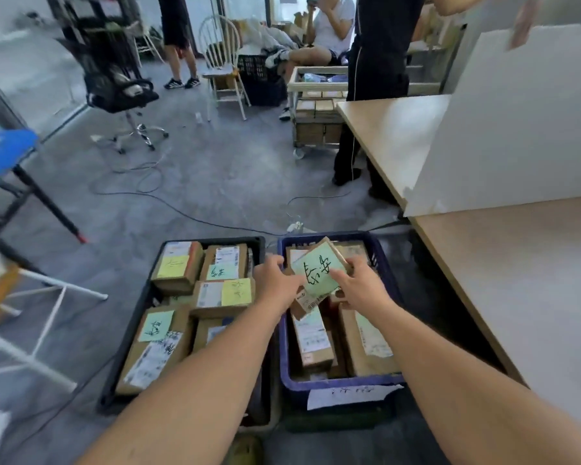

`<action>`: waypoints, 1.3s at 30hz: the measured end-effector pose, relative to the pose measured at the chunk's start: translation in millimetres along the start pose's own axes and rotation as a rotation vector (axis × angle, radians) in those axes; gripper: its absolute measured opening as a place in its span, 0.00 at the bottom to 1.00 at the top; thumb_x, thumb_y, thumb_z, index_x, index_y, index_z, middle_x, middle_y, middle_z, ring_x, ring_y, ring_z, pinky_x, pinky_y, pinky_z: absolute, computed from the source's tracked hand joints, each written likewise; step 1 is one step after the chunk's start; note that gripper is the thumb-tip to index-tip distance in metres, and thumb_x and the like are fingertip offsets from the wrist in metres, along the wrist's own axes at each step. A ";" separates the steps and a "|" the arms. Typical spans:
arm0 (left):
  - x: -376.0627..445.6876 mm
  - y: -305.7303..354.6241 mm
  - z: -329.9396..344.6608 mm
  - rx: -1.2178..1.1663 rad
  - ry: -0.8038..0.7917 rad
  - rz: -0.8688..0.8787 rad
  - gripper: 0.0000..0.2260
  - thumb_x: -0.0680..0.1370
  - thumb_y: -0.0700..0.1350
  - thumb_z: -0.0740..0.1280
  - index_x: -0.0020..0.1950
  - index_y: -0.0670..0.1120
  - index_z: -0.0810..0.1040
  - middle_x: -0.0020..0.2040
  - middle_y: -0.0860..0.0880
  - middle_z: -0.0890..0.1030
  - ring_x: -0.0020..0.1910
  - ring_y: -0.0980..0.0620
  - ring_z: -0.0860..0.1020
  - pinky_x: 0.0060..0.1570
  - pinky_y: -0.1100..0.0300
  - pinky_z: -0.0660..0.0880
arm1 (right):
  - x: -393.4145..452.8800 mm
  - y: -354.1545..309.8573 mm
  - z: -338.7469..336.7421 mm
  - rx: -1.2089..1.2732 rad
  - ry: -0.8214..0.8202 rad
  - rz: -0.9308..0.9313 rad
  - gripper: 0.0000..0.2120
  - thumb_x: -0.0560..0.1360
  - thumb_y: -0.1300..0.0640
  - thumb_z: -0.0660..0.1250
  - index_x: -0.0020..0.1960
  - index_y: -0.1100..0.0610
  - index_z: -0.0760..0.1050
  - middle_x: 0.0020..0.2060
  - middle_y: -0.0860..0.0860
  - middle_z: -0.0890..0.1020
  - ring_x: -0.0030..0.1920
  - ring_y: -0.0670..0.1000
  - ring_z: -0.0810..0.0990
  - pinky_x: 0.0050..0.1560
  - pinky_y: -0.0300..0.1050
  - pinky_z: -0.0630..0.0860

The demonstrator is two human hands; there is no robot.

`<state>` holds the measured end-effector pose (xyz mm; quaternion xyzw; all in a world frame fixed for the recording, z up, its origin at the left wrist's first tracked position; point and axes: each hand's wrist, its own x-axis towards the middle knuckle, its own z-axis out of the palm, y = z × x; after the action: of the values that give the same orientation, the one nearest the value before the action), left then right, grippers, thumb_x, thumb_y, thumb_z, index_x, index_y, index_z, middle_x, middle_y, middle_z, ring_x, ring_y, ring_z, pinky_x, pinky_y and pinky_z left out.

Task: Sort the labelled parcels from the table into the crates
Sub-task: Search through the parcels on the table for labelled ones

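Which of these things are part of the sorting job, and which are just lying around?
Part of the job:
- parcel with green label, held by left hand and right hand
- black crate
- blue crate
- table

Lying around:
- office chair
- wooden chair
- floor cables

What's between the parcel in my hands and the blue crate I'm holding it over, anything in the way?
Nothing visible blocks it. Your left hand and right hand hold the green-labelled parcel directly above the blue crate, which has no lid. The boxes already inside fill much of it, so the parcel would land on top of them.
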<state>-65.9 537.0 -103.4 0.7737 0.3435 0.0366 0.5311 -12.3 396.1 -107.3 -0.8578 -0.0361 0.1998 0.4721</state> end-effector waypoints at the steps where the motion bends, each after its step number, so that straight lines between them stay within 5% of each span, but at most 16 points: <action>1: 6.6 -6.7 -11.7 -0.015 0.078 -0.026 0.22 0.72 0.41 0.73 0.64 0.44 0.70 0.62 0.48 0.64 0.54 0.51 0.74 0.44 0.64 0.75 | 5.7 -4.4 11.7 -0.060 -0.012 -0.010 0.18 0.79 0.47 0.63 0.66 0.53 0.68 0.53 0.51 0.79 0.47 0.51 0.80 0.40 0.47 0.80; 5: 31.8 -28.1 -50.0 -0.115 0.230 -0.088 0.16 0.71 0.40 0.74 0.55 0.40 0.73 0.60 0.46 0.65 0.45 0.58 0.69 0.47 0.62 0.72 | 21.9 -21.7 56.6 -0.125 -0.097 0.031 0.14 0.78 0.46 0.65 0.55 0.56 0.71 0.49 0.53 0.79 0.43 0.52 0.79 0.38 0.46 0.78; 8: 50.1 -44.0 -75.1 -0.234 0.189 -0.146 0.09 0.73 0.37 0.71 0.49 0.45 0.74 0.54 0.46 0.78 0.47 0.50 0.79 0.48 0.52 0.79 | 35.2 -33.5 87.0 -0.079 -0.135 0.033 0.12 0.79 0.51 0.65 0.57 0.54 0.67 0.46 0.49 0.79 0.38 0.48 0.79 0.35 0.43 0.77; 12: 76.7 -66.4 -111.9 -0.265 0.129 -0.145 0.16 0.76 0.35 0.66 0.57 0.52 0.70 0.56 0.51 0.78 0.53 0.49 0.79 0.55 0.48 0.78 | 51.6 -49.5 129.4 -0.016 -0.138 0.037 0.14 0.78 0.54 0.67 0.58 0.51 0.63 0.47 0.49 0.79 0.41 0.49 0.80 0.38 0.46 0.80; 17: 111.9 -104.1 -148.6 -0.161 0.043 -0.178 0.35 0.76 0.34 0.66 0.77 0.58 0.57 0.65 0.52 0.71 0.53 0.54 0.76 0.46 0.59 0.78 | 70.6 -61.1 189.0 -0.086 -0.148 0.022 0.11 0.78 0.54 0.66 0.53 0.53 0.63 0.50 0.49 0.79 0.45 0.50 0.79 0.41 0.49 0.78; 23: 161.2 -129.8 -159.8 -0.013 0.031 -0.206 0.35 0.78 0.34 0.63 0.78 0.59 0.53 0.69 0.49 0.70 0.52 0.56 0.72 0.34 0.67 0.70 | 99.1 -59.4 231.5 -0.182 -0.224 0.013 0.15 0.79 0.60 0.64 0.60 0.49 0.62 0.53 0.46 0.77 0.42 0.46 0.78 0.32 0.37 0.71; 31: 249.9 -141.9 -153.1 0.173 -0.016 -0.140 0.27 0.79 0.38 0.63 0.76 0.51 0.59 0.67 0.49 0.74 0.51 0.55 0.72 0.37 0.66 0.69 | 175.9 -62.9 263.6 -0.154 -0.134 0.051 0.19 0.78 0.61 0.64 0.65 0.48 0.64 0.54 0.51 0.80 0.43 0.52 0.81 0.37 0.50 0.78; 39: 318.0 -160.0 -155.2 0.386 -0.061 -0.063 0.29 0.80 0.41 0.63 0.79 0.50 0.54 0.70 0.47 0.68 0.67 0.48 0.70 0.63 0.55 0.68 | 240.8 -61.0 296.8 -0.183 -0.132 0.044 0.21 0.79 0.59 0.63 0.70 0.49 0.63 0.56 0.54 0.79 0.50 0.54 0.79 0.51 0.56 0.79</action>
<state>32.0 874.0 -269.6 0.8508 0.3521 -0.0701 0.3838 104.5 726.2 -272.2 -0.8829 -0.0664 0.2623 0.3837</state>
